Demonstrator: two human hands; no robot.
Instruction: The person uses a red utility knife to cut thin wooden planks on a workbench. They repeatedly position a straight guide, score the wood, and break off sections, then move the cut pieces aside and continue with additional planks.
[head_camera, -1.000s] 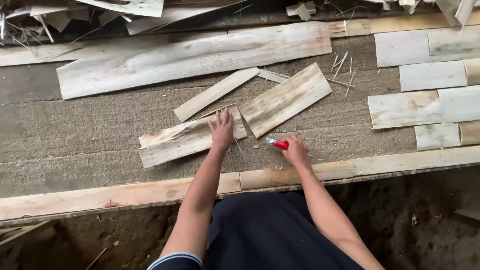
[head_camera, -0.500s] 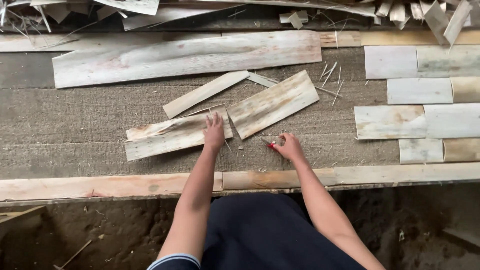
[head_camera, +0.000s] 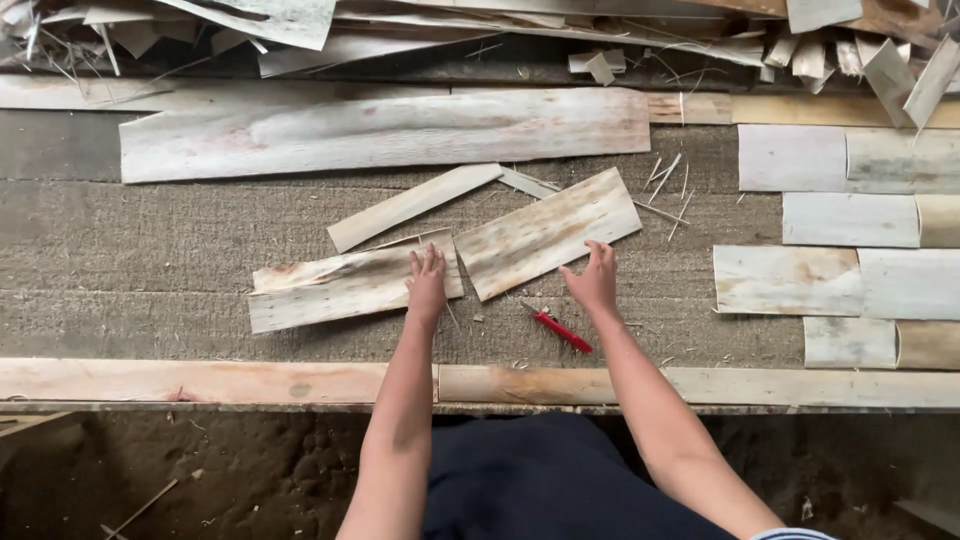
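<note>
Pressing flat, the left hand (head_camera: 427, 283) rests open on the long pale veneer strip (head_camera: 345, 283), while the right hand (head_camera: 596, 280), fingers spread, touches the neighbouring slanted sheet (head_camera: 545, 232); the red-handled knife (head_camera: 560, 331) lies loose nearby.

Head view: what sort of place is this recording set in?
Probably a small veneer or bark-sheet workshop. Pale thin wood sheets lie on a coarse mat, trimmed pieces sit in rows at right, and offcuts pile behind. A red cutter lies near the right hand.
</note>
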